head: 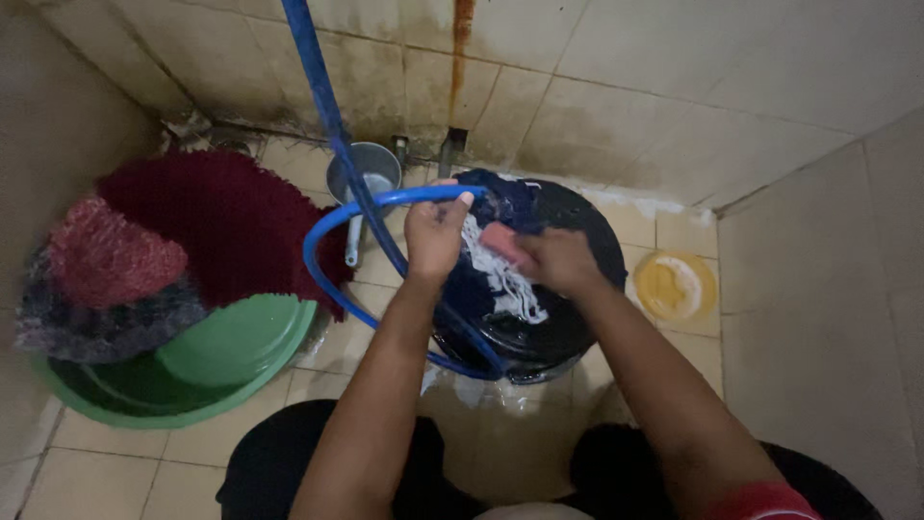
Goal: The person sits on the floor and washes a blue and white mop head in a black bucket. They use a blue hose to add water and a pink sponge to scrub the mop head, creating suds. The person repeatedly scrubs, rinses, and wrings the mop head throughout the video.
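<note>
— So, what is held in each container?

— A dark blue cloth [496, 260] streaked with white foam is spread over the upturned black bucket [568, 318]. A smaller green basin is nested in the green basin [144, 400], and dark red and grey mats [115, 279] are heaped over its left rim. A yellow dish [677, 286] is seen at the right wall, a grey dipper [371, 173] at the back.

— And the hands?

— The cloth is pinned by the left hand [433, 236], fingers closed on its upper edge. A pink soap bar [502, 241] is clamped in the right hand [558, 260], its long axis slanted from upper left to lower right across the cloth.

— The blue hose [332, 125]?

— It is looped around the bucket's left side.
</note>
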